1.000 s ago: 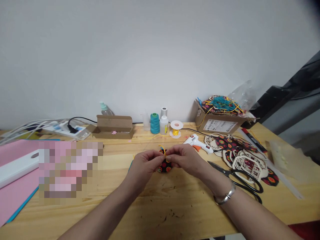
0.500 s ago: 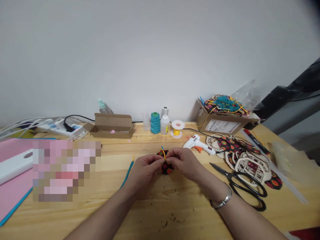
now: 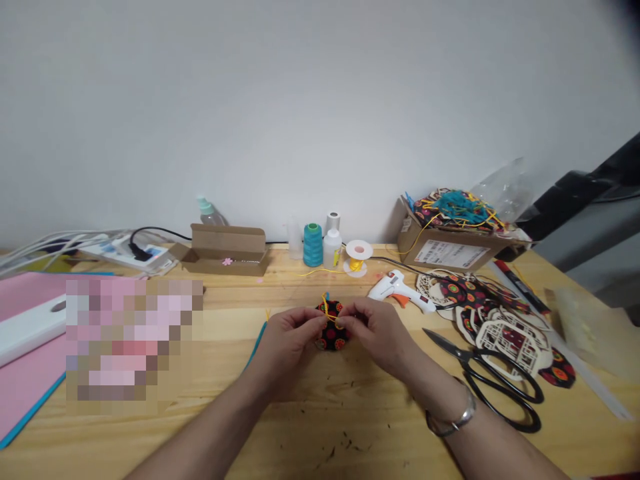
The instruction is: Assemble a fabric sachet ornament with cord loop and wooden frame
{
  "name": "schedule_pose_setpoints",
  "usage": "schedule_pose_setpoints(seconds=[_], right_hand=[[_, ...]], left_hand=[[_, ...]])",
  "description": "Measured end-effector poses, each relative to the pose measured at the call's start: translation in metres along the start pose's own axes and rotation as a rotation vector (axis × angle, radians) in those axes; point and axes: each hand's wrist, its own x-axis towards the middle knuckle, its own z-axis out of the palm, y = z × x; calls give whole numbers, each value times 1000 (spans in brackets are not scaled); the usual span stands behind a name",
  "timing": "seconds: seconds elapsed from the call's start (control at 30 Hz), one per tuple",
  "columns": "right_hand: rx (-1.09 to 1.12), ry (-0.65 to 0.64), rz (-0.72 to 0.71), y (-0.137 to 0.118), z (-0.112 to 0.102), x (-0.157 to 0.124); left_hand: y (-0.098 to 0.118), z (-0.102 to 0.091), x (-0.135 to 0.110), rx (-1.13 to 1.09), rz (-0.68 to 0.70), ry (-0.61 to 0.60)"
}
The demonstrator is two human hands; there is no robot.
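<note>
Grasping yellow cord [image 3: 331, 318], left hand [image 3: 296, 335] and right hand [image 3: 376, 333] share a fingertip grip; the box label [image 3: 453, 254] is illegible.

Your patterned piece [image 3: 332, 337] looks like matt printed cloth, and the yellow cord [image 3: 327, 306] on it looks smooth. Your desk [image 3: 225, 347] is pale, grained wood with a soft sheen. Your bracelet [image 3: 468, 415] is shiny, silvery metal; your scissors [image 3: 465, 355] look dark and glossy. You have a glue gun [image 3: 393, 285] in smooth white plastic and a long box [image 3: 223, 265] of matt brown cardboard
</note>
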Motion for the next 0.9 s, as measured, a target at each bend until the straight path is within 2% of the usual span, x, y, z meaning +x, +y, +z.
schedule_pose_setpoints(seconds=[0.17, 0.33, 0.43, 0.6, 0.9], right_hand=[[-129, 63, -115, -6, 7, -10], [-519, 170, -514, -6, 19, -18], [-732, 202, -668, -8, 21, -20], [-894, 249, -745, -13, 20, -22], [-901, 269, -771, -14, 26, -26]], left_hand=[[-3, 3, 1, -100, -43, 3], [-9, 3, 2, -289, -113, 23], [-9, 3, 2, -358, -156, 35], [-4, 5, 0, -465, -188, 13], [-6, 5, -1, -513, -210, -26]])
